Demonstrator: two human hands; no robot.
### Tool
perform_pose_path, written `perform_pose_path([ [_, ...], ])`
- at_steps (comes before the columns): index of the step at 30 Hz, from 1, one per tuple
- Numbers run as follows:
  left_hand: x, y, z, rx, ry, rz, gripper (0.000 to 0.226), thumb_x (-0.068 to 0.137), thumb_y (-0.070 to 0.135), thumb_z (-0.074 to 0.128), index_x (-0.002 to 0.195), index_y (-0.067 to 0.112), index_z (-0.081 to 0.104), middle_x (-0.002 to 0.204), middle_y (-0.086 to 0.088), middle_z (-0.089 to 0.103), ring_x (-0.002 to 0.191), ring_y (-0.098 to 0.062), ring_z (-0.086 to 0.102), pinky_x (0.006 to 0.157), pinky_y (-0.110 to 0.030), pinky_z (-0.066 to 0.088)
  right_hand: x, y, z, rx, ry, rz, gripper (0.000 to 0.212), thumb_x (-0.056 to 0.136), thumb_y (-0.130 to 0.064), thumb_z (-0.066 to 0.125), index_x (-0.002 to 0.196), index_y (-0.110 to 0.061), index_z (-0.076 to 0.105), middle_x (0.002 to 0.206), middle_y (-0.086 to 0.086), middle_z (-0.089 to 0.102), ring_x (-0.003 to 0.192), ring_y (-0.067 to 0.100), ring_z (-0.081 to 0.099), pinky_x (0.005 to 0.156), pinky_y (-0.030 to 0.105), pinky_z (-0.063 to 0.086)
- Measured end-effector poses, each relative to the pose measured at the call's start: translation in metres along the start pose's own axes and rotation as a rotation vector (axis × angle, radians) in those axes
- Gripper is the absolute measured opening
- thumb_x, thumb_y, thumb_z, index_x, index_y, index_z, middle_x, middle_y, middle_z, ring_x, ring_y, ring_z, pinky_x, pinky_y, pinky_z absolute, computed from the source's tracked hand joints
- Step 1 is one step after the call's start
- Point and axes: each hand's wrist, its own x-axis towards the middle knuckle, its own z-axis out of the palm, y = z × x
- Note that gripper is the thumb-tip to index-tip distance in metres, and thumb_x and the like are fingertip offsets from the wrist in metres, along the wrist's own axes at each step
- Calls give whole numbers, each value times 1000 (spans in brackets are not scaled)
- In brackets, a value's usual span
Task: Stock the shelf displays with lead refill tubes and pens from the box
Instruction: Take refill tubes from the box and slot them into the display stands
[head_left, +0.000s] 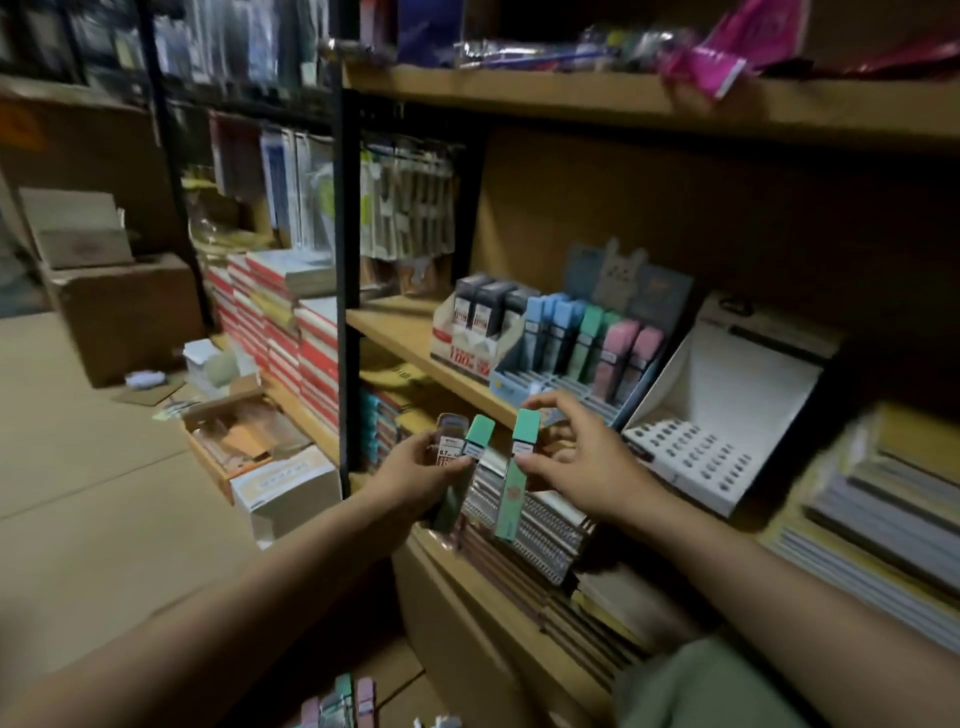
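We see a big wooden shelf (405, 332) with a dark metal post (349, 260) at its corner. The floor (93, 467) beside it is brown and has cardboard boxes (124, 312) on it.

On the shelf, at the right, stands a white display stand (727, 395) with rows of small holes in its base. Just beside it, to the left, is a blue display tray (511, 376) full of lead refill tubes (587, 338) standing up in blue, green and pink. Left of that, and touching it, is a white display box (447, 343) with dark refill tubes (485, 306) in it.

Under the shelf lie stacks of spiral notebooks (535, 519). More notebooks (883, 530) are piled at the right. Red and white books (291, 332) are stacked to the left of the post.

Our two arms reach out in front of the blue tray. The left hand (415, 473) has its fingers (457, 462) curled around a little bunch of tubes: a clear brown tube (449, 439) and a green-capped tube (479, 435) side by side. The right hand (582, 467) pinches a long green tube (514, 478) between thumb and one finger, while the other fingers are spread apart near the front edge of the tray. This tube stands almost straight up, close to the bunch but not touching it.

At the very bottom we see the tops of more pink and green tubes (343, 701). We cannot tell what holds them.
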Motion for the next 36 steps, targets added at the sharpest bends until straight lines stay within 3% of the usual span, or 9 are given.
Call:
perform_pose_path([
  [6,8,32,29,-81,-128,85,36,91,13,63,125,20,56,116,-7,68,103,-26,67,85,-48,56,6,-3,-24,-54,119,-48,38,84,-18,74,102,-45,55,100,-4,69,85,18,72,80,45,59],
  [11,21,47,43,-164,-238,150,29,91,11,62,118,22,60,107,-4,72,95,-18,71,77,-40,58,18,-15,-37,-19,153,-78,42,86,-11,71,99,-48,55,105,-8,63,84,13,73,72,37,62],
  [14,29,48,47,-169,-265,173,31,90,10,62,119,19,59,104,-2,74,94,-15,71,79,-39,58,25,-18,-44,-6,163,-51,39,85,-7,72,105,-38,57,106,-5,63,79,16,73,70,37,62],
  [18,38,47,47,-163,-321,159,30,90,11,62,120,12,59,110,-8,71,105,-23,67,96,-50,50,33,-22,-47,-18,162,-32,38,85,-4,71,109,-30,57,106,-8,62,76,17,74,68,41,62],
  [22,55,55,36,-192,-274,141,32,89,12,62,120,12,59,117,-13,66,111,-30,62,98,-56,48,52,-29,-66,-95,240,-21,37,82,-9,75,101,-36,57,103,4,66,87,27,71,75,46,61],
  [26,75,67,16,-222,-187,137,36,91,16,63,126,16,57,124,-12,60,113,-32,57,77,-47,56,78,-41,-99,-329,482,-162,33,81,-14,77,101,-32,58,92,-9,66,84,7,68,69,22,57],
  [29,86,68,10,-237,-171,134,26,91,15,63,117,17,62,117,-9,66,111,-30,59,89,-55,52,93,-41,-104,-550,544,-223,26,83,-20,76,102,-29,60,88,-13,67,78,-1,64,62,8,46],
  [31,90,68,10,-249,-169,138,22,91,13,62,113,17,63,113,-7,68,109,-28,61,96,-58,47,102,-36,-100,-620,530,-217,25,84,-20,75,103,-26,60,88,-8,68,76,5,66,61,11,47],
  [36,95,66,9,-231,-200,112,23,91,15,63,114,19,63,117,-10,66,109,-31,61,92,-61,49,116,-24,-89,-777,534,-168,24,86,-23,73,105,-25,59,86,0,71,70,15,67,63,31,57],
])
